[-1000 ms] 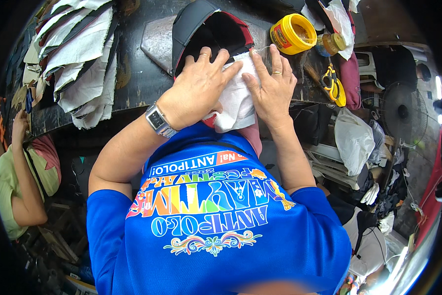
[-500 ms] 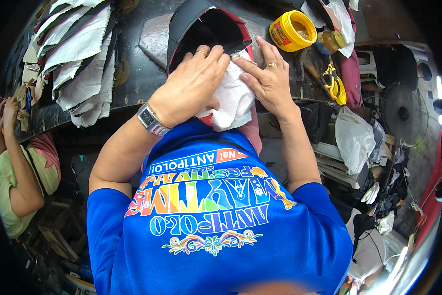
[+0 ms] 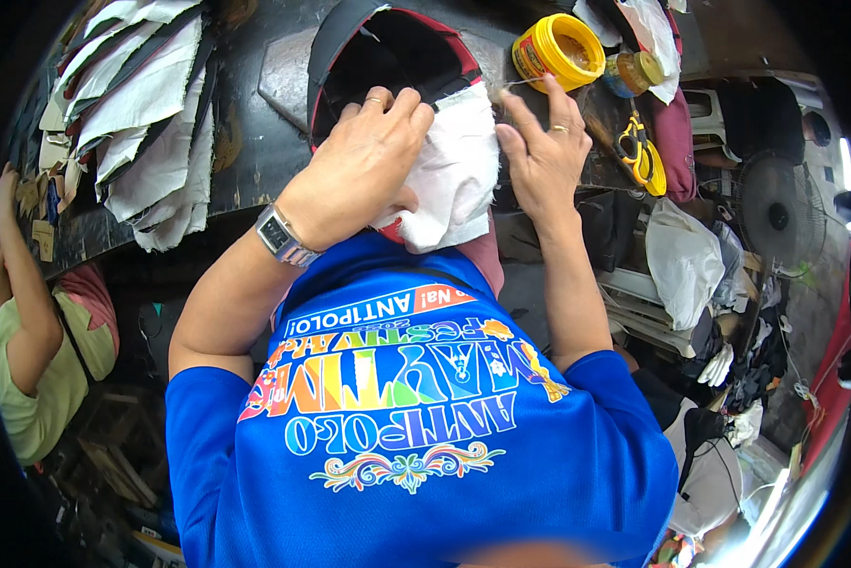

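Observation:
My left hand [image 3: 364, 156], with a ring and a wristwatch, is closed on the edge of a curved black piece with red lining [image 3: 387, 52]. White cloth [image 3: 454, 175] covers its near right side, and the left thumb presses on that cloth. The kind of the piece is unclear. Just right of the cloth, my right hand [image 3: 548, 151] is raised, holding a thin pale stick [image 3: 525, 87] at the fingertips. The stick's left end looks fuzzy and lies apart from the cloth.
A yellow tub [image 3: 558, 52] with brownish paste stands at the back right, beside a small jar [image 3: 632, 74]. Yellow-handled scissors [image 3: 641, 156] lie nearer. White and black cut pieces [image 3: 151, 114] are stacked at left. At far left, another person's arm [image 3: 37, 331] reaches the table.
My right hand has moved right, off the white cloth, carrying the thin stick toward the yellow tub. More of the cloth shows. My left hand has shifted slightly left and keeps its hold.

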A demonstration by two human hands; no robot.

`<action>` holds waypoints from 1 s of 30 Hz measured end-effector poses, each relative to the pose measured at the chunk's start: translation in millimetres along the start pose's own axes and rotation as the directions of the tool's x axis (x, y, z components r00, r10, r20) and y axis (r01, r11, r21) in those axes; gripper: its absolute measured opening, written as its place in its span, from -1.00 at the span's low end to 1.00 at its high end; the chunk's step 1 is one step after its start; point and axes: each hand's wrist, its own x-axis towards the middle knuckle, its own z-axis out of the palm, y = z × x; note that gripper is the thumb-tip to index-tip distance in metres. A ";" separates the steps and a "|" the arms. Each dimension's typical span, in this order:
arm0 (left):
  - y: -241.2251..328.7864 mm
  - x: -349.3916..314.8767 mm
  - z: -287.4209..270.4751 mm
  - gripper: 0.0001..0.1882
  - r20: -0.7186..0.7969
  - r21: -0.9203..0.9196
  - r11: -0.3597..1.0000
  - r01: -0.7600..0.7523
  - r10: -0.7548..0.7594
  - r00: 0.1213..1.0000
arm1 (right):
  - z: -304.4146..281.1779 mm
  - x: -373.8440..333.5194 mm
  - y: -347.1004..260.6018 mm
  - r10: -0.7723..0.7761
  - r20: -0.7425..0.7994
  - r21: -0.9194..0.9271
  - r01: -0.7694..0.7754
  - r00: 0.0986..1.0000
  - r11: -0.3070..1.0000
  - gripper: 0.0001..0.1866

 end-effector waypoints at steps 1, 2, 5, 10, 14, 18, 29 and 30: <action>0.1 0.2 -0.2 -0.11 0.018 -0.017 1.000 0.014 -0.014 1.000 | -1.5 -0.2 3.3 0.094 -0.014 0.174 -0.090 0.995 0.981 -0.54; 0.0 0.5 -0.6 -0.11 0.026 -0.017 1.000 0.021 -0.021 0.999 | -3.9 -1.2 6.3 0.181 -0.019 0.250 -0.171 0.983 0.953 -0.52; -0.1 0.9 -2.2 -0.11 0.038 -0.022 0.999 0.027 -0.026 0.999 | -14.9 1.0 18.1 0.363 -0.078 0.499 -0.279 0.928 0.821 -0.57; -3.0 -7.3 -18.0 -0.13 0.038 -0.083 0.995 -0.049 0.052 0.998 | -43.6 21.7 44.2 0.435 -0.081 0.644 -0.286 0.897 0.710 -0.61; -6.4 -30.8 -43.3 -0.16 -0.022 -0.160 0.981 -0.108 0.106 0.994 | -51.3 67.1 87.7 0.210 -0.050 0.484 -0.161 0.976 0.860 -0.58; -15.1 -48.2 -58.8 -0.22 0.050 -0.098 0.985 -0.144 0.150 0.987 | -34.5 113.2 125.9 0.039 0.222 0.132 -0.070 0.974 0.989 -0.38; -33.0 -22.1 5.9 -0.65 -0.403 0.204 0.949 -0.240 0.304 0.863 | -39.9 134.0 87.8 0.153 0.119 -0.021 -0.151 0.981 0.988 -0.20; -32.7 -15.5 9.0 -0.64 -0.443 0.261 0.935 -0.239 0.336 0.831 | -43.7 127.8 81.8 0.210 0.058 -0.094 -0.204 0.976 0.974 -0.23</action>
